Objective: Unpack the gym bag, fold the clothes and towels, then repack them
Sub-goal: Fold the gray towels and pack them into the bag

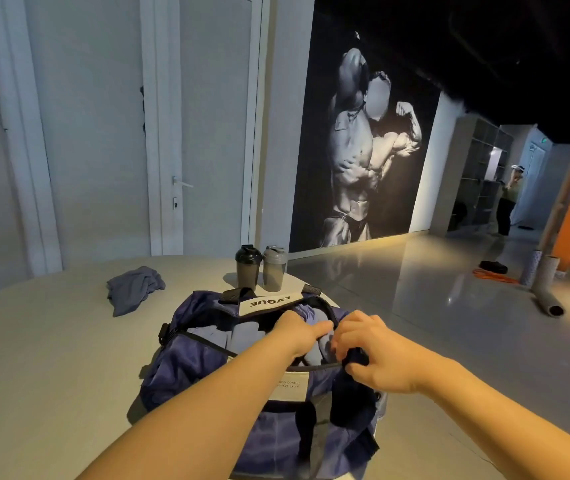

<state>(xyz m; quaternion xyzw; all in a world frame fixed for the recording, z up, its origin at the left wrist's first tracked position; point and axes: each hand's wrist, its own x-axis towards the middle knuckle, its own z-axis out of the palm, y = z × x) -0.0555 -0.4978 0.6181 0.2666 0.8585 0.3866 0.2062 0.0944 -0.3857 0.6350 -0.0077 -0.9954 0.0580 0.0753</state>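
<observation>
Two hands work at the navy fabric gym bag (190, 372), which sits unzipped on the round pale table (34, 358). Right hand (380, 362) pinches the bag's dark near rim with curled fingers, probably to keep the mouth wide. Left hand (297, 332) reaches onto pale blue-grey cloth (242, 332) inside; fingertips hidden, grip cannot be told. Crumpled grey garment (134, 289) lies out beside the bag.

A pale round table (51, 341) bears a blue gym bag (186, 368). Beyond it sit a crumpled grey garment (134, 289), a black shaker (249, 271) and a grey shaker (273, 273).
</observation>
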